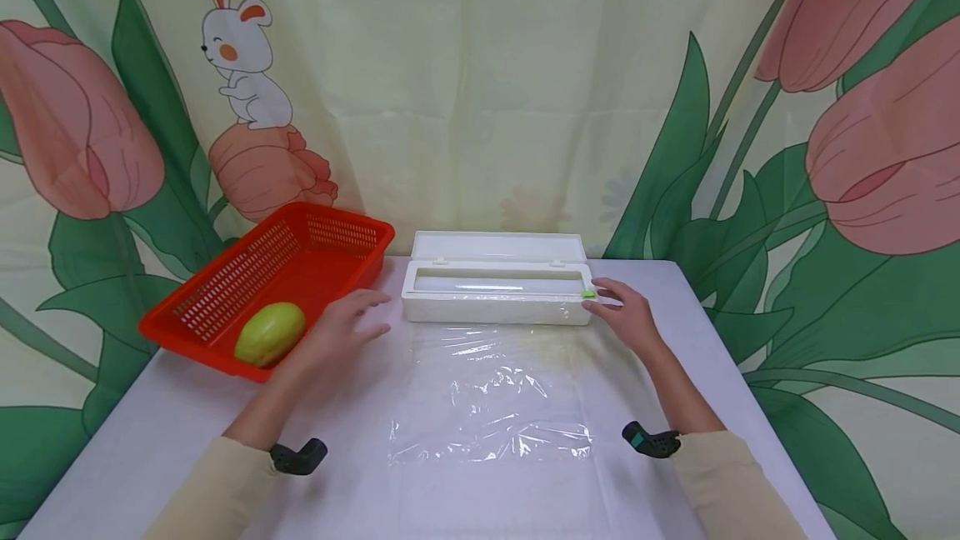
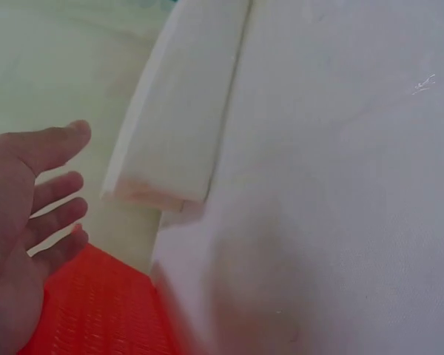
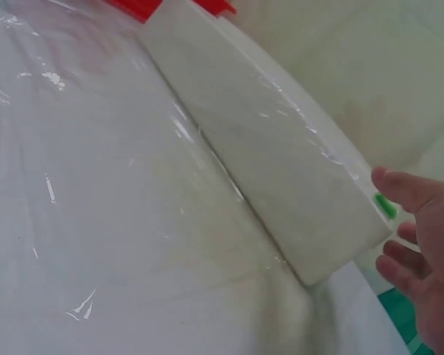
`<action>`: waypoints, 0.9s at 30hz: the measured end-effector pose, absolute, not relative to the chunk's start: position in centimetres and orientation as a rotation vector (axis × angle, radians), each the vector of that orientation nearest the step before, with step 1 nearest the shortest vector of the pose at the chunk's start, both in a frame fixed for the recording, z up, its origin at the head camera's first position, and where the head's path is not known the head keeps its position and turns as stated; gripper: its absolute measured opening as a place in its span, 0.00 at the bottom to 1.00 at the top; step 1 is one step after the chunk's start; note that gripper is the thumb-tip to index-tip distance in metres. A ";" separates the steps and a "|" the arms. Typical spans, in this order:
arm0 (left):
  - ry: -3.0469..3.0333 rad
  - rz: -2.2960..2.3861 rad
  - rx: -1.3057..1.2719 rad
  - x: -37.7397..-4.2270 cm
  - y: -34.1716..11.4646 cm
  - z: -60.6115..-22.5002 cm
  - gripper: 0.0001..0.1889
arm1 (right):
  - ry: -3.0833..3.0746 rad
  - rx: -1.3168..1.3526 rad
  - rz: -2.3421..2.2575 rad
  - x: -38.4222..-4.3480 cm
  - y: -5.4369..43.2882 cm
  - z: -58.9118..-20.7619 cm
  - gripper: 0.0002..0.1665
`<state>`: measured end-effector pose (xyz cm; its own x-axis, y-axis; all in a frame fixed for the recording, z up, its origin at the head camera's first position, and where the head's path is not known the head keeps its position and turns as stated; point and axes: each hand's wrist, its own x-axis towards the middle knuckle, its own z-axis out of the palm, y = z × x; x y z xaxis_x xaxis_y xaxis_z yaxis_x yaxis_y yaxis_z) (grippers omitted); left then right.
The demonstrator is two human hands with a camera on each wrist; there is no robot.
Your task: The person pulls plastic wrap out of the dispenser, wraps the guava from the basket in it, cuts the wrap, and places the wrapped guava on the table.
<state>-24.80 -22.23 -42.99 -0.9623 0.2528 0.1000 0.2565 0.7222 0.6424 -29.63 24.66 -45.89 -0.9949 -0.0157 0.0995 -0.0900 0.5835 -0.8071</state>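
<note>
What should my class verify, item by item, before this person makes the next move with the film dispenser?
1. Lid raised: ok, it stands open at the back of the white dispenser.
2. Film drawn out: ok, it lies on the table in front of the dispenser.
3. Film smooth: not ok, wrinkles show.
4. Green slider at one end: ok, the right end.
5. Right hand touching the slider: cannot tell; it is close, but contact is unclear.
6. Fruit off the film: ok, it sits in the red basket.
</note>
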 end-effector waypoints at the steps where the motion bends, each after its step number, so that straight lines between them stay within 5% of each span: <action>1: -2.907 -1.102 -0.435 -24.7 -22.4 -42.8 0.30 | -2.739 0.087 1.412 -29.8 24.7 -45.9 0.36; 8: -2.839 -1.085 -0.481 -24.3 -23.2 -42.2 0.29 | -2.876 0.035 1.444 -31.1 24.8 -46.1 0.46; 27: -2.771 -0.948 -0.423 -23.7 -26.7 -41.1 0.33 | -2.896 0.010 1.491 -32.0 24.8 -46.1 0.49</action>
